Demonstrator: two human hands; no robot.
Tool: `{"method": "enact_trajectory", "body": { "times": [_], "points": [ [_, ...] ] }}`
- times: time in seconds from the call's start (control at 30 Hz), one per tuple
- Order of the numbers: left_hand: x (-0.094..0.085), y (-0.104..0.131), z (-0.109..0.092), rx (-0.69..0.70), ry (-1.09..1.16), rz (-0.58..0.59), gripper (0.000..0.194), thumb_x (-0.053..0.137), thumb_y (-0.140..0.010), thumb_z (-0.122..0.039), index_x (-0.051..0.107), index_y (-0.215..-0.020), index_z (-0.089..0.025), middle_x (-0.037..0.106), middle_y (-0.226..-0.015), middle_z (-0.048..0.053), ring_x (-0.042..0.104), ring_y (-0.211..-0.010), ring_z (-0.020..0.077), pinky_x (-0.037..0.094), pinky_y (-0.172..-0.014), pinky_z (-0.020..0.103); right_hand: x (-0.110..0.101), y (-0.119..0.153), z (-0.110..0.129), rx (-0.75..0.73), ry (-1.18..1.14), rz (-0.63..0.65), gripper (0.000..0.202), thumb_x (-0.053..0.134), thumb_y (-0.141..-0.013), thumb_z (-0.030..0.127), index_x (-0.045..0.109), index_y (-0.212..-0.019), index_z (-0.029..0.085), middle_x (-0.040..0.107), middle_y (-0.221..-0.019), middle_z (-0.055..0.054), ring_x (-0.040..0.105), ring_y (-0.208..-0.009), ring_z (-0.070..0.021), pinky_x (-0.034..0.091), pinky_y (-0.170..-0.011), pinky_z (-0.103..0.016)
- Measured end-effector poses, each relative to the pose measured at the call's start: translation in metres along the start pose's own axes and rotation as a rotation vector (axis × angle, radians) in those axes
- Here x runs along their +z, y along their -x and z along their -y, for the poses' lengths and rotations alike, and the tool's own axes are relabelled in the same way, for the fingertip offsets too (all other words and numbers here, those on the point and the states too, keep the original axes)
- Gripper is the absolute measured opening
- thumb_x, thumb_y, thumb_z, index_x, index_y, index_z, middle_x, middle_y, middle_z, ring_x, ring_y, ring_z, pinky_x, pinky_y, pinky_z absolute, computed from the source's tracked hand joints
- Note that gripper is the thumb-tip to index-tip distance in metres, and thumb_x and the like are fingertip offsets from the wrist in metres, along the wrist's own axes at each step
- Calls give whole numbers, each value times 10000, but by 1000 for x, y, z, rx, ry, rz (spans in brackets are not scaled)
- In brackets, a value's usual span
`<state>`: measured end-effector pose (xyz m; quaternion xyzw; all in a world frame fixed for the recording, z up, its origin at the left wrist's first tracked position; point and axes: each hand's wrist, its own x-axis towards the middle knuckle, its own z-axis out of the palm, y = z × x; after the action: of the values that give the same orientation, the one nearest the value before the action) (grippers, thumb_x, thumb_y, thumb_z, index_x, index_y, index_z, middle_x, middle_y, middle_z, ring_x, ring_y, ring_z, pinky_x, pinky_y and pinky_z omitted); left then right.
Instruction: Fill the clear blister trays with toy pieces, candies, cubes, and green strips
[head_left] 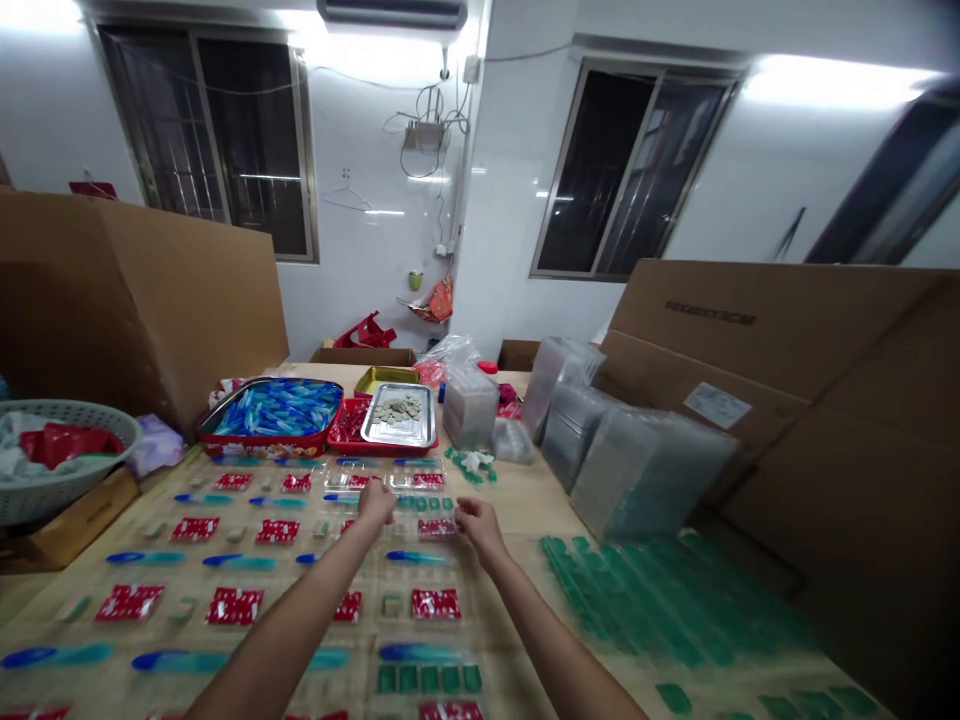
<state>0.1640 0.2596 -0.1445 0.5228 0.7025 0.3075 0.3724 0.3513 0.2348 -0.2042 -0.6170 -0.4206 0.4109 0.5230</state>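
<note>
Left hand [377, 502]: fingers curled, at the left end of a row of green squares [425, 504]. Right hand [478, 524]: fingers bent, near its right end. Grip: cannot tell for either. Surroundings: blue pens [416, 557], red packets [436, 604], metal tray [397, 437] beyond.

Bare tabletop strip [536, 500] between tray rows [435, 632] and flat green pieces [637, 600]. Clear stacks [645, 475] block far right; filled tins [271, 415], far left.

Left of the left hand [376, 502], pens [217, 563] are showing deep blue fading to turquoise, and packets [236, 606] are displaying red with white specks. Right of the right hand [480, 528], strips [637, 590] are gleaming translucent green.
</note>
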Motion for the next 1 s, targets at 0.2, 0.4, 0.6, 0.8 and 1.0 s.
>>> {"method": "enact_trajectory", "body": {
  "times": [0.2,0.4,0.6,0.8,1.0],
  "points": [
    [5,-1,1,227,-409,-67,238,539,-700,-61,615,-925,-83,620,-1057,216,546,-1082,311,416,-895,373,4,-19,-19,-48,288,-22,191,546,-611,168,687,-738,141,720,-785,-97,650,-810,-258,469,-718,-310],
    [25,22,15,542,-625,61,461,462,-846,-235,486,-1281,-86,364,-1455,205,214,-1390,324,173,-1123,451,-1,9,-10,-119,458,-63,240,546,-722,172,677,-920,134,684,-998,-129,628,-914,-243,467,-810,-320],
    [36,18,32,613,-941,311,633,292,-900,-481,329,-1419,-120,263,-1520,183,176,-1415,354,161,-1097,581,-34,81,8,-413,581,-27,400,649,-698,173,618,-1093,224,564,-1252,-100,487,-1206,-253,376,-1011,-404],
    [37,28,29,630,-977,233,675,285,-851,-501,336,-1423,-146,204,-1541,148,142,-1423,346,166,-1099,590,-138,145,-4,-462,718,-239,529,628,-713,154,546,-1226,257,436,-1423,-115,349,-1338,-290,250,-1085,-517],
    [53,67,62,888,-810,285,620,381,-770,-504,507,-1321,-250,380,-1464,47,260,-1394,328,225,-1091,580,-293,180,-39,-100,886,-660,435,549,-762,246,603,-1189,183,486,-1380,-145,414,-1298,-308,305,-1069,-485]
  ]
}}
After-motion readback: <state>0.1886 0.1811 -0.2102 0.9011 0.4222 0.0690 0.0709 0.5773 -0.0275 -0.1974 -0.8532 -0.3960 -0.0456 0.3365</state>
